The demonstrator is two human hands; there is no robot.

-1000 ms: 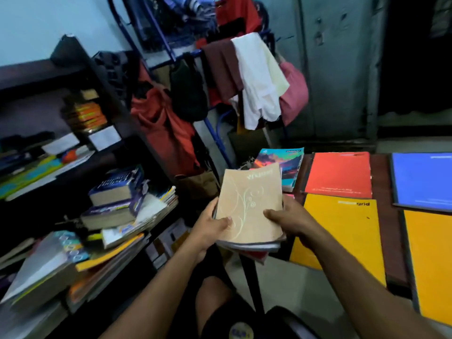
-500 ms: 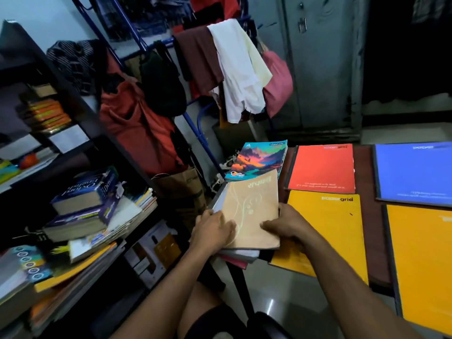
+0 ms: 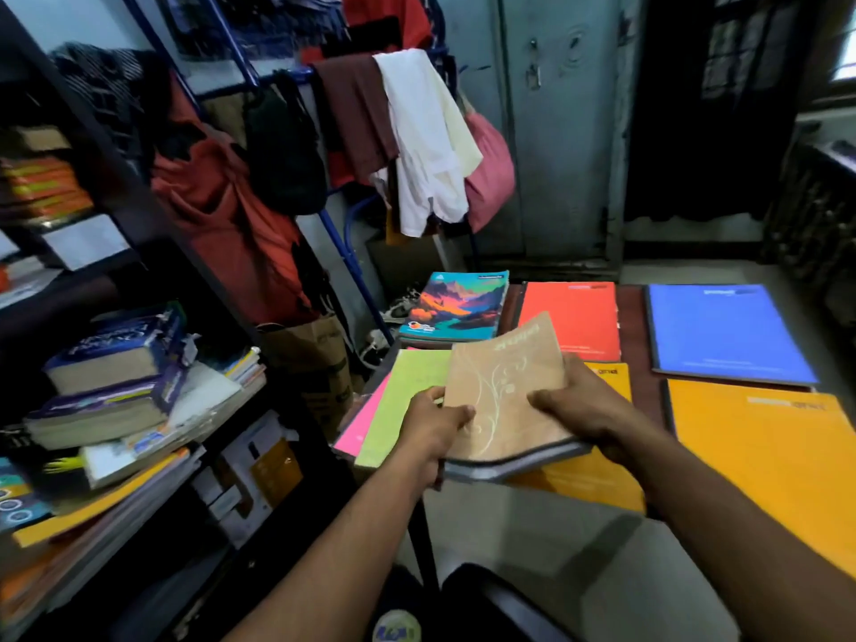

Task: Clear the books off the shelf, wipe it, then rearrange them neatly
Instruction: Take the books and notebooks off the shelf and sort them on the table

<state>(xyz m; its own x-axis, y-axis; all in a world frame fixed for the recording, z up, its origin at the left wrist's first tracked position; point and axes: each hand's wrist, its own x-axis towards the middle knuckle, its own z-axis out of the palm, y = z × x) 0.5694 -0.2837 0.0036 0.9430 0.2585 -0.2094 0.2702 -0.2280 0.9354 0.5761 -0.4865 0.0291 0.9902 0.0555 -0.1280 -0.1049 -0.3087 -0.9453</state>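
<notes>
Since a sec ago the stack has split: a green notebook (image 3: 407, 400) and a pink one (image 3: 359, 430) now lie on the bench (image 3: 637, 326) edge, so clearing goes on w/ part of the load set down. Left hand (image 3: 433, 428) grips the tan book (image 3: 502, 391) at its near-left corner, thumb on the cover; right hand (image 3: 576, 405) is clamped on its right edge, w/ grey books under it. Farther out lie laid-out notebooks. Shelf (image 3: 139, 410) at left is still loaded, so no wiping yet.
</notes>
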